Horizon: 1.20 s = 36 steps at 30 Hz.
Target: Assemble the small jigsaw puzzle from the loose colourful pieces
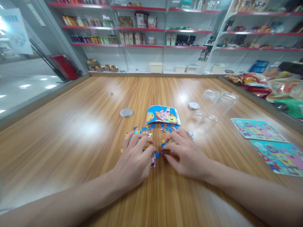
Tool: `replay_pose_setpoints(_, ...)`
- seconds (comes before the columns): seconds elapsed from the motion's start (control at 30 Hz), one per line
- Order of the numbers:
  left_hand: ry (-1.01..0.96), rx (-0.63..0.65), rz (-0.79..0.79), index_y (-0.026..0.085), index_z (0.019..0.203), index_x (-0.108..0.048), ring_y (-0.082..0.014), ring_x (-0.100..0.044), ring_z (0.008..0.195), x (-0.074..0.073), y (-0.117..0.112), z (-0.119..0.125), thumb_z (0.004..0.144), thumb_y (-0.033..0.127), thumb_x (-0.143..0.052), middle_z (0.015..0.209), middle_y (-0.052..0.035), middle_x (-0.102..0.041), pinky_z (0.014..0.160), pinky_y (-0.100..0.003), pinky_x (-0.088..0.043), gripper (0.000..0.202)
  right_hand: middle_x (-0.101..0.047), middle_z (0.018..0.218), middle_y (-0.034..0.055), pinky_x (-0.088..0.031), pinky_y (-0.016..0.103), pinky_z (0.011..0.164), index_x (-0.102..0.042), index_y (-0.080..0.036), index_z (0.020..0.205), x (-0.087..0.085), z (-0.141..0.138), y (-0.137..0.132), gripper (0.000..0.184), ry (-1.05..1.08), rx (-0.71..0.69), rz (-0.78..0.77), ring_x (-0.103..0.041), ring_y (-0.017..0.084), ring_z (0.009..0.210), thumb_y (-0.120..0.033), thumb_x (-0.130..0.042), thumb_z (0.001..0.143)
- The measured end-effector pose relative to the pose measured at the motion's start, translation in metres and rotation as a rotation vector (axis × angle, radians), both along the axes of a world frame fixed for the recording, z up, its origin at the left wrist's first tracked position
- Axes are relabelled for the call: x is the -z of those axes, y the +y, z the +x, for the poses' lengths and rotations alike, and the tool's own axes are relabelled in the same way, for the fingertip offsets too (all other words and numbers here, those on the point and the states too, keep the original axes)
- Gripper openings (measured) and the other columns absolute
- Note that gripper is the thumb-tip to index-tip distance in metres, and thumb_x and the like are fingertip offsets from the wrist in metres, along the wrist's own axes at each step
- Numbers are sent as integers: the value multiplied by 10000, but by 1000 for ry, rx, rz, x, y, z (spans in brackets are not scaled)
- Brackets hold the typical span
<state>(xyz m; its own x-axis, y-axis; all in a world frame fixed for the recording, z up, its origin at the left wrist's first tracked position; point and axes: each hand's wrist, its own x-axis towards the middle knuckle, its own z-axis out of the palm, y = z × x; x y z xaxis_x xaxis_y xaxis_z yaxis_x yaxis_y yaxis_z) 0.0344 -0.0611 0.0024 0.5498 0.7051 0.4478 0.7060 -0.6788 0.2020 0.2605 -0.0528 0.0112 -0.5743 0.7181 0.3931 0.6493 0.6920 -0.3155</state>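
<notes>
Two hands rest on the pale wooden counter [71,132], the left hand [136,160] and right hand [187,154] side by side, thumbs nearly meeting over the seam that runs down the middle of the boards. Under and around them lies one loose scatter of small blue, yellow and pink cardboard jigsaw pieces [144,128], too many and too small to count. It sits at the centre of the counter, partly hidden by the palms. The fingers [138,138] of both hands are bent and spread, their tips pressed down on the pieces. Whether either thumb and forefinger pinch a piece cannot be told.

Just beyond the scatter lies one curled, glossy cartoon picture sheet [163,114], its near edge lifted. There are two round silver metal lids, one [126,113] left of the sheet and one [193,106] right of it. Two clear plastic jars lie on their sides beside the right lid, mouths facing away: the nearer jar [209,102] and the farther jar [226,101]. Two flat turquoise picture boards [258,130] [281,157] lie one behind the other by the right edge. One tiny dark object [111,93] sits alone far left.

A raised grey rim bounds the counter left and right, and a heap of bright snack bags [255,83] sits beyond the right rim. The left half of the counter is bare wood, as is the strip between the forearms. To the right, the jars and boards stand close by.
</notes>
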Motion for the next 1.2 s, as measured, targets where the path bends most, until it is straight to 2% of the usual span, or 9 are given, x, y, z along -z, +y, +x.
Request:
replay_pose_setpoints(0.17,-62,103,31,178,849,-700,-278,-494,1028,-2,-2,-1,808,59,-575,1043,-79,-634,1014,-593,-367,177,-603,1062,80,-364,453,954,-709,-202,922,-2,-1,-2,120,24,-45,-13,-476,259,1045,-212,-596,880)
replay_pose_setpoints(0.3,-96,144,17,181,836,-706,-258,-493,978,-2,-3,-1,819,45,-570,953,-62,-659,967,-552,-404,193,-593,1027,77,-353,459,943,-691,-196,894,-2,-1,-2,84,22,12,-3,-472,263,1022,-223,-633,841)
replay_pose_setpoints(0.6,-160,240,16,164,878,-698,-220,-531,901,1,1,0,827,-1,-552,902,-38,-700,906,-492,-458,226,-573,1016,74,-351,457,920,-688,-202,883,-1,0,-3,75,28,-1,-58,-474,263,1020,-236,-644,833)
replay_pose_setpoints(0.7,-181,245,23,150,858,-685,-230,-531,910,2,1,0,808,-33,-534,883,-42,-711,878,-484,-472,242,-558,1021,79,-358,452,921,-685,-198,875,-1,0,-4,75,41,-46,-94,-471,263,1032,-192,-649,809)
replay_pose_setpoints(0.83,-193,244,25,139,817,-678,-235,-526,886,2,1,-1,800,-45,-511,803,-61,-688,811,-458,-487,249,-550,1020,70,-355,445,924,-681,-211,859,-2,1,-3,193,47,-117,-99,-473,247,1017,-66,-588,773)
replay_pose_setpoints(0.9,-193,247,22,136,823,-679,-235,-534,882,3,1,-1,801,-48,-500,794,-67,-680,801,-454,-489,257,-550,1019,70,-358,441,915,-671,-209,856,-4,1,-4,206,50,-115,-84,-475,243,1003,-53,-569,768)
replay_pose_setpoints(1.0,-181,250,2,132,851,-682,-227,-553,867,4,0,-1,809,-42,-495,812,-76,-673,810,-458,-491,259,-555,1025,81,-359,452,915,-650,-195,879,-6,0,-6,135,44,-41,-59,-475,258,1001,-131,-626,763)
replay_pose_setpoints(1.1,-191,251,-19,127,898,-684,-209,-571,844,8,0,-2,824,-29,-493,879,-89,-675,822,-455,-500,258,-563,1027,92,-353,475,914,-648,-194,882,-8,-1,-11,148,-6,36,-46,-469,285,1010,-244,-698,752)
replay_pose_setpoints(1.2,-218,259,-31,112,963,-680,-206,-594,883,13,-1,-2,834,-32,-481,956,-102,-681,847,-443,-514,277,-570,1022,92,-349,471,900,-647,-197,854,-8,-3,-15,115,-51,58,-50,-469,291,1012,-254,-698,768)
